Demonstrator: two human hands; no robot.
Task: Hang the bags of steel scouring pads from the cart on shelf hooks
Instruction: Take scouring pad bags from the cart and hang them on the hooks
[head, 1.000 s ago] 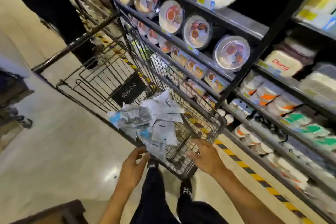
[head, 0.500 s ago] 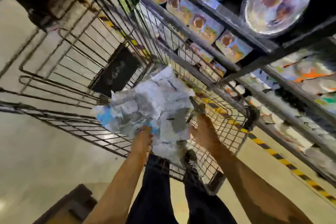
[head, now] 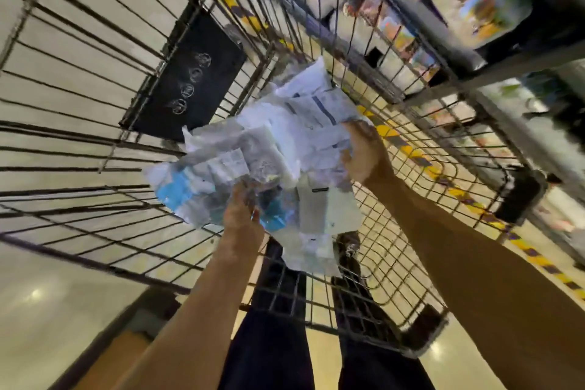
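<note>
Both hands were down inside the grey wire shopping cart [head: 95,149], on a heap of crumpled white and blue plastic bags of steel scouring pads [head: 272,152] lying on the cart's mesh floor near its right wall. The left hand [head: 242,215] met the near edge of the heap by a blue patch; its fingertips were buried among the bags, so whether it was gripping or only touching could not be told through the motion blur. The right hand [head: 364,155] sat at the heap's right edge, its fingers curled onto a white bag there, apparently gripping it.

Printed lines and a dark blue stripe showed on the topmost white bags, but nothing was sharp enough to read. A black rectangular placard [head: 186,79] on the far wire wall carried a column of four round white pictograms, with no legible words. Far right, dark metal shelves [head: 538,54] held colourful packaged goods, their labels blurred. Yellow-and-black striped tape [head: 459,195] ran along the floor beside them.
</note>
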